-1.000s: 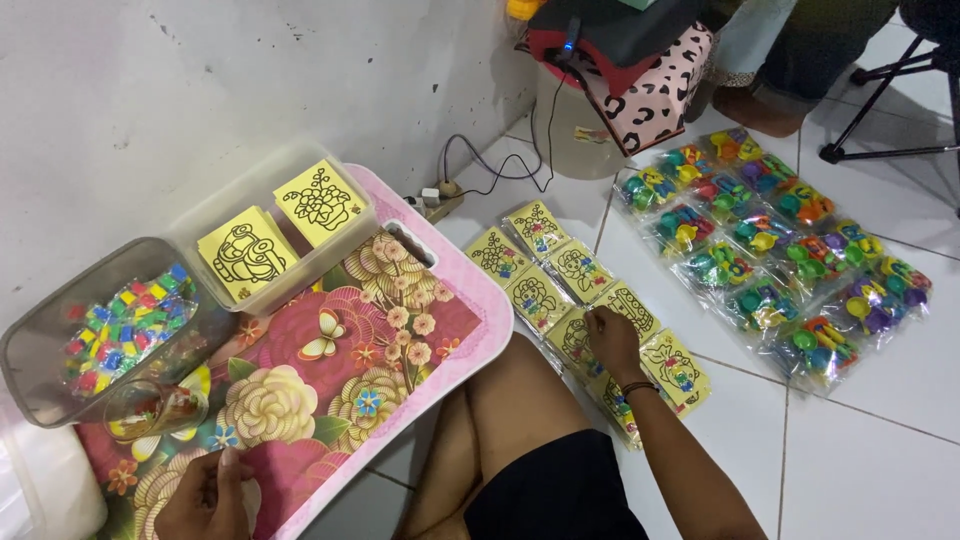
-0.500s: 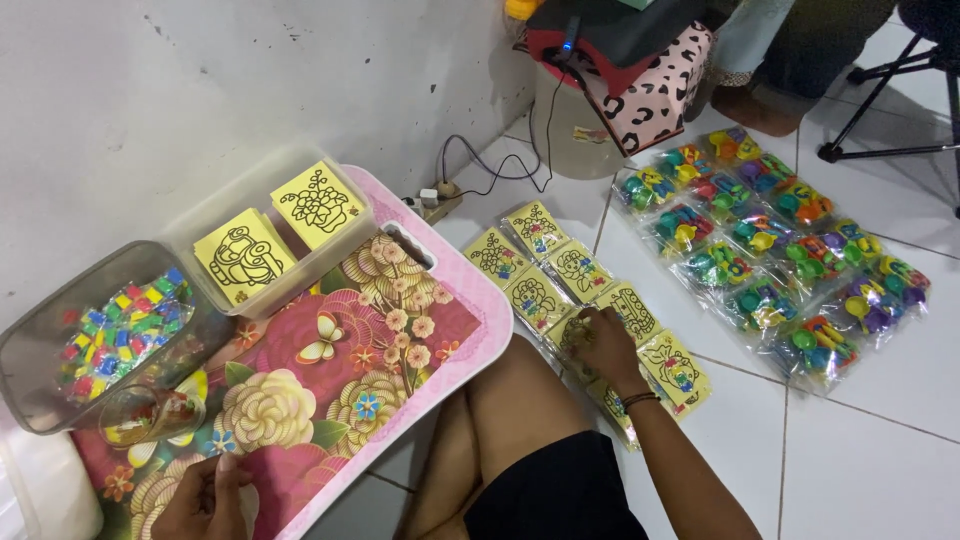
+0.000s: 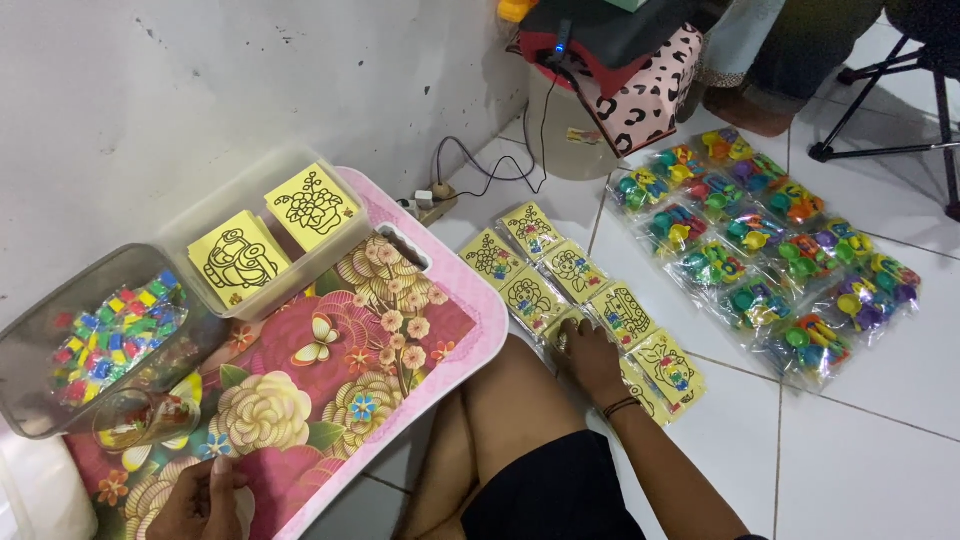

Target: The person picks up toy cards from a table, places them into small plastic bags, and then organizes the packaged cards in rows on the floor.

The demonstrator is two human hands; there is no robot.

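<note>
Cards (image 3: 590, 305): yellow squares w/ black line drawings, in clear sleeves, two rows on floor tiles. Bags (image 3: 765, 255) of coloured bits lie further right. Right hand (image 3: 590, 355) rests fingers-down on a card near row's end, not clenched. Left hand (image 3: 205, 495) loosely curled on floral tray (image 3: 330, 390), holding nothing.

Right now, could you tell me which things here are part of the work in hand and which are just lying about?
In hand:
right hand on the packed yellow picture cards on the floor
left hand on the floral tray
clear box of yellow cards
tub of coloured pieces
bagged toy sets

Lying about:
power strip and cable
bucket
stand legs
</note>
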